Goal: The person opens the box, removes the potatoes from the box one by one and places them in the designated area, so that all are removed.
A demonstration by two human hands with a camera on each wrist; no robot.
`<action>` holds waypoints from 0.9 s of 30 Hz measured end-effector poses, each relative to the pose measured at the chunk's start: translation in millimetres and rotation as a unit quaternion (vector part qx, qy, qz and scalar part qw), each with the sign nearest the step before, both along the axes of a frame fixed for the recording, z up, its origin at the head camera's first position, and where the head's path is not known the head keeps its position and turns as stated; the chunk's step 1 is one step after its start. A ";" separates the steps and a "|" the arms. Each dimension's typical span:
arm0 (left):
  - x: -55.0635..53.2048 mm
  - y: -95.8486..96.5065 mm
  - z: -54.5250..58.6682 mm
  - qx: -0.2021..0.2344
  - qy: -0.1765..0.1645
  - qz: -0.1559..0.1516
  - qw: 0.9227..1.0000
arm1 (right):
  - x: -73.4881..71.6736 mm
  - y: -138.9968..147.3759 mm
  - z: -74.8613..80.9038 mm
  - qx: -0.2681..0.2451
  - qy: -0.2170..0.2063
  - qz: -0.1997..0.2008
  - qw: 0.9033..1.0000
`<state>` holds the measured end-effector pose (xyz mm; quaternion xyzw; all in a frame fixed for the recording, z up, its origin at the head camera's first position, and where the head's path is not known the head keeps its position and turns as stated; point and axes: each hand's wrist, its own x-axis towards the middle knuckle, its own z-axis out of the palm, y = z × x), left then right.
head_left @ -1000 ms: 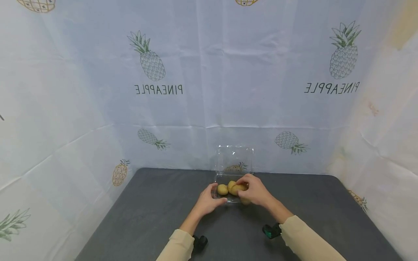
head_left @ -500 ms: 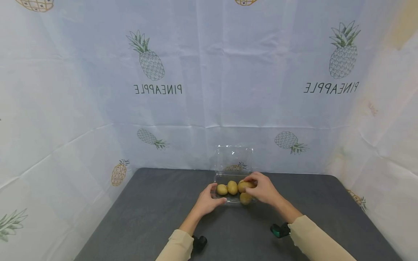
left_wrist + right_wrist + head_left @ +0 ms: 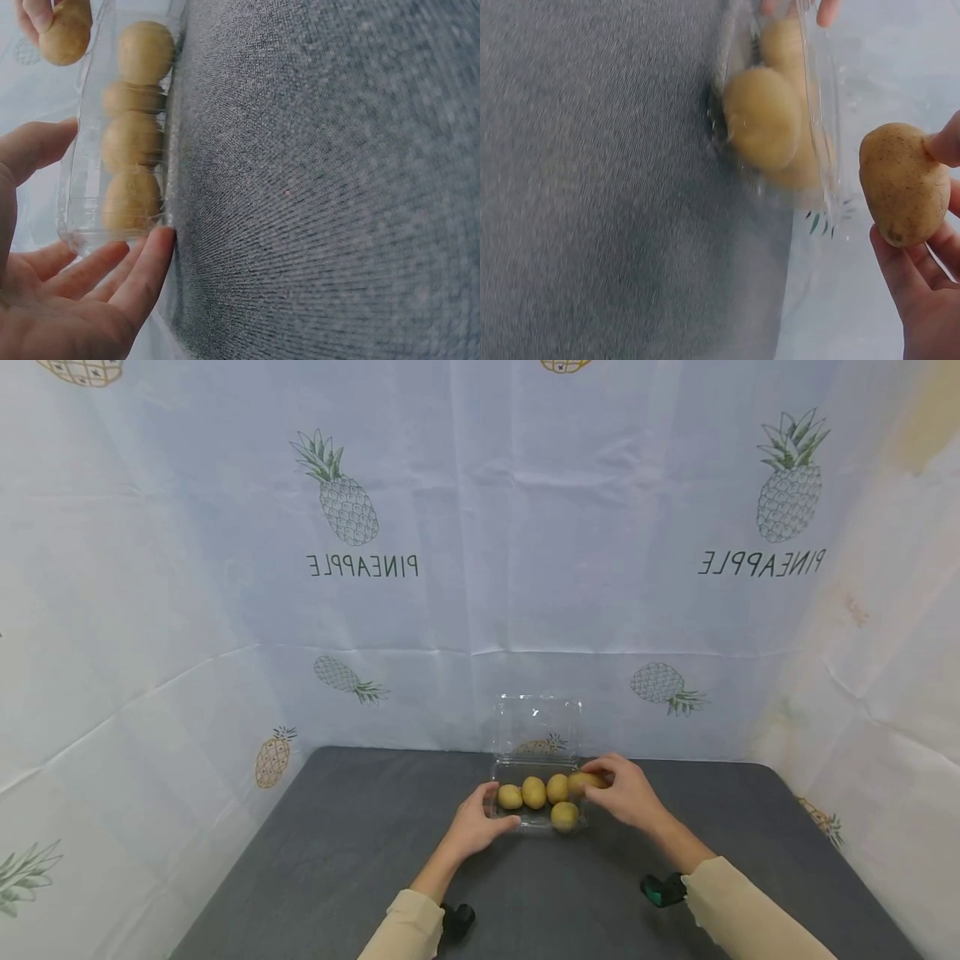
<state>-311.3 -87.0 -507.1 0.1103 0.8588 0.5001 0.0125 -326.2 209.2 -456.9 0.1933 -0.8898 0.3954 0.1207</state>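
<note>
Potato (image 3: 587, 782) clamped between the thumb and fingers of my right hand (image 3: 628, 792), I hold it above the rim of the clear container (image 3: 537, 827), at its 2 o'clock. My left hand (image 3: 472, 823) clasps the container at its 8 o'clock. Inside lie four other potatoes (image 3: 534, 792), the nearest at 4 o'clock.

there are five potatoes (image 3: 534, 792), one clear container (image 3: 533, 823) and two hands (image 3: 474, 822).

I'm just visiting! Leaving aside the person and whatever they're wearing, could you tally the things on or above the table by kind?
Potatoes: 5 (4 in the box, 1 in the right hand)
Clear plastic box, lid open: 1
Total: 6
</note>
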 end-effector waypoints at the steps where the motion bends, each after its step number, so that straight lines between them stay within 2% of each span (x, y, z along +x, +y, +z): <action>1: -0.1 0.0 -0.2 0.000 0.000 0.000 1.000 | -0.5 2.1 -0.1 -0.001 0.000 -0.003 1.000; 14: -0.2 0.1 1.7 -0.001 -0.005 0.001 1.000 | -6.2 25.8 -1.9 0.001 -0.003 -0.048 0.999; 27: 1.2 -0.3 -0.4 0.000 -0.004 0.002 1.000 | -15.2 37.9 -18.5 0.002 -0.032 -0.091 0.995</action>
